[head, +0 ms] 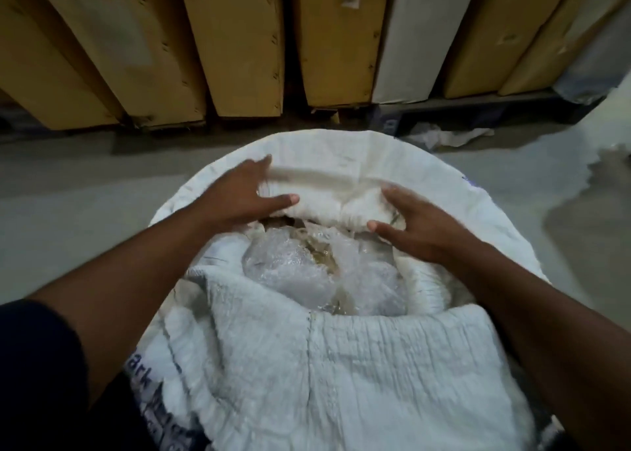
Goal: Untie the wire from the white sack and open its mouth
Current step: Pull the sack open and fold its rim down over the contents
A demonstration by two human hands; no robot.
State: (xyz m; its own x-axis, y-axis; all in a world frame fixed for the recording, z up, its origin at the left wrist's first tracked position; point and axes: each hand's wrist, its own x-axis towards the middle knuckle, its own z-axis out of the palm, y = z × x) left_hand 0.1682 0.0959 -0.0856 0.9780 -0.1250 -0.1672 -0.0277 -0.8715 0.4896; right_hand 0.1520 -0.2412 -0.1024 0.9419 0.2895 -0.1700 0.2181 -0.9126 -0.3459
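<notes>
Already the white sack [341, 365] stands open below me on the grey floor [85, 184]; no wire visible anywhere, so I judge the untying done and only the widening left. Clear plastic liner [293, 266] shows in the sack's mouth, crumpled, contents under it unclear.

Both hands work the far rim of the sack, the rolled fold of cloth [338, 198] that runs side to side across the mouth. Left hand [246, 191] at the fold's left end: fingers spread over the top, thumb tucked under, clamping cloth. Right hand [409, 228] at the fold's right end: thumb and curled fingers pinching the roll's edge. Motion blur on the fingertips, so grip depth uncertain. Neither hand is clearly nearer to the fold; each has its own end.

My read: the next move pushes that fold away from the sack's centre, toward the cartons [239, 40]. The near flap lies slumped toward me, untouched.

Beyond the sack: row of tall brown cartons leaning, one pale panel among them, scrap of white wrapping [450, 138] on the floor. Dim storeroom light.
</notes>
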